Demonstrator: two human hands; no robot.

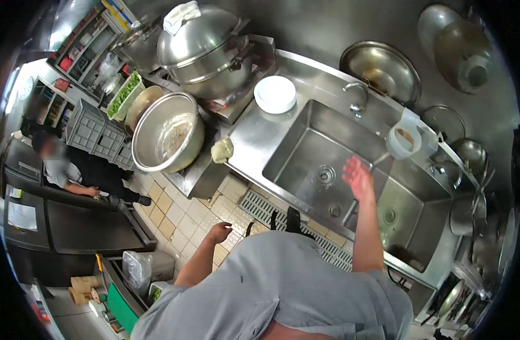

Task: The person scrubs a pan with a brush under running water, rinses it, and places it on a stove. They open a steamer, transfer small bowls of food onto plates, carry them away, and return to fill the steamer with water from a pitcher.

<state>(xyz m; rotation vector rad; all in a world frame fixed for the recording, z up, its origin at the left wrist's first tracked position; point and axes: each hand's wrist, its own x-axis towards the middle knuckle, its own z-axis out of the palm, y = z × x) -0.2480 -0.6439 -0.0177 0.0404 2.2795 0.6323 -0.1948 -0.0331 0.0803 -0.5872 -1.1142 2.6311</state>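
Item: wash station, seen from your head looking down. Your right hand [359, 178] is raised over the double sink [305, 147], fingers spread and loose, holding nothing; it hangs above the divider between the two basins, near the drain [326, 174] of the left basin. Your left hand [219, 231] hangs at your side over the tiled floor [175, 218], fingers loosely curled, holding nothing as far as can be seen. Nearest to the right hand: a clear plastic container [404, 139] standing on the far rim of the sink, just beside the tap [357, 96]. Also on the steel surface [254, 136]: a stack of white plates [275, 93] and a crumpled cloth [222, 150] at the near left corner. Left of these, a large steel bowl [168, 133] and a lidded steamer pot [206, 48] on the stove. Step in hand, as a judgement: a reach across the sink, nothing yet gripped. A further reach toward the container would call for you to extend past the divider and close your fingers round its wall. Another person [61, 167] works well apart at the left.
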